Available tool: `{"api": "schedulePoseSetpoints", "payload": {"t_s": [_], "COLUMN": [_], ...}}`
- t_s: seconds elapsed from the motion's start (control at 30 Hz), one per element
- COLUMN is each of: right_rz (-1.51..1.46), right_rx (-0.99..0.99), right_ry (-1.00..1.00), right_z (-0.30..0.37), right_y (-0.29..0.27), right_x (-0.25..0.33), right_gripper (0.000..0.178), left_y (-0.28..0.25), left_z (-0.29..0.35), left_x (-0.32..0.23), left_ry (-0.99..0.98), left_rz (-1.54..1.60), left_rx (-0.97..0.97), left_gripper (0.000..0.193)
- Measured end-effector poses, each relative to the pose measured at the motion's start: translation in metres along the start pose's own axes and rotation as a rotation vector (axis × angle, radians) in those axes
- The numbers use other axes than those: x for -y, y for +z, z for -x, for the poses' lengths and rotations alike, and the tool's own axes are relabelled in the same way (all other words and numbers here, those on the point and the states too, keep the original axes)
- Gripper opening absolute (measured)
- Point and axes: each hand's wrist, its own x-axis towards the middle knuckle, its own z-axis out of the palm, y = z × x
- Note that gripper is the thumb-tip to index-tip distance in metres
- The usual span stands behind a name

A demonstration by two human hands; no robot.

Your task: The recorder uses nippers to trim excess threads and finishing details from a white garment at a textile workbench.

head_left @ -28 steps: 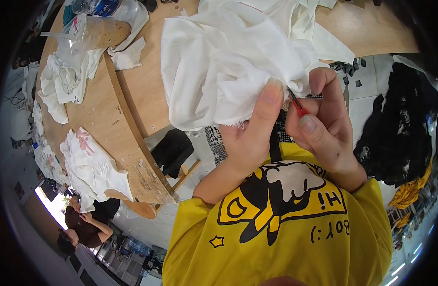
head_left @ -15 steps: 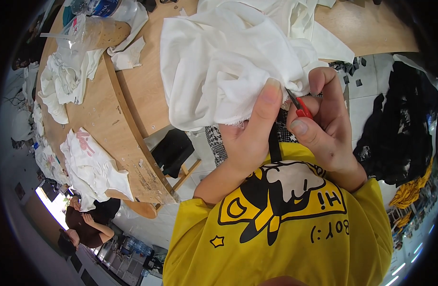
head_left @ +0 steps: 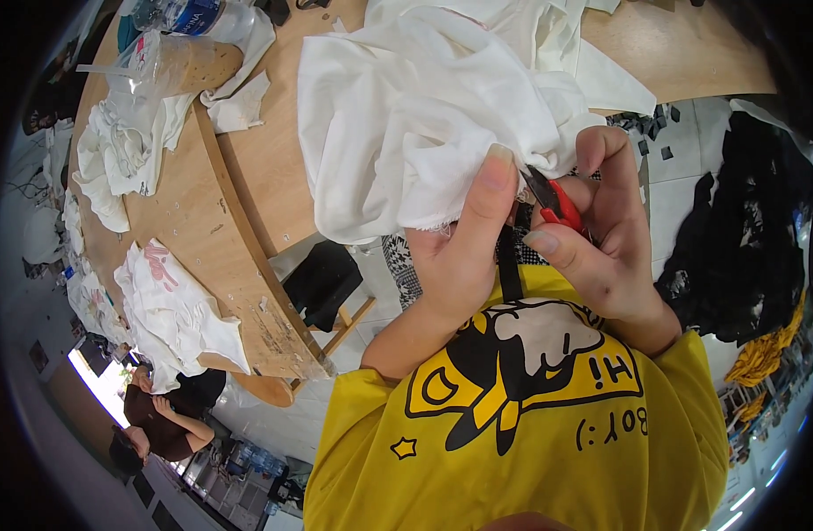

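A large white cloth garment (head_left: 406,115) is bunched up on the table and hangs over its near edge. My left hand (head_left: 467,252) is closed on its frayed edge, thumb on top of the fabric. Just right of that thumb, my right hand (head_left: 614,239) holds a pair of thread snips (head_left: 559,205) with red handles and dark blades. The blade tips point up and left, close against the cloth; whether they touch a thread is too small to tell. The right index finger is raised and bent, and the thumb lies along the handle's lower side.
A wooden table (head_left: 265,195) holds a plastic cup (head_left: 172,66) with a straw, a water bottle (head_left: 190,18), white scraps and a printed white garment (head_left: 172,301). Black cloth (head_left: 734,230) lies piled at right. A stool (head_left: 322,283) stands below. Another person (head_left: 163,416) works at far left.
The snips have turned in my right hand, so more of the blades and red handles shows. My right thumb has moved slightly down and left. The left hand still holds the cloth.
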Motion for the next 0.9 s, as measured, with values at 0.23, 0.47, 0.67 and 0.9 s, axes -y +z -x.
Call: {"api": "schedulePoseSetpoints", "payload": {"t_s": [0.23, 0.47, 0.67, 0.9], "right_rz": [0.001, 0.008, -0.066, -0.071], "right_rx": [0.060, 0.045, -0.028, 0.038], "right_ry": [0.005, -0.001, -0.003, -0.060], "right_z": [0.001, 0.001, 0.001, -0.004], "right_y": [-0.005, -0.004, 0.001, -0.013], "right_x": [-0.003, -0.003, -0.001, 0.012], "right_gripper": [0.038, 0.037, 0.038, 0.048], "left_y": [0.001, -0.003, -0.001, 0.002], "left_z": [0.001, 0.003, 0.003, -0.001], "left_x": [0.000, 0.003, 0.000, -0.002], "left_ry": [-0.009, 0.015, -0.053, -0.086], "left_rz": [0.027, -0.035, 0.023, 0.218], "left_rx": [-0.007, 0.018, -0.024, 0.001], "left_gripper": [0.010, 0.021, 0.012, 0.013]}}
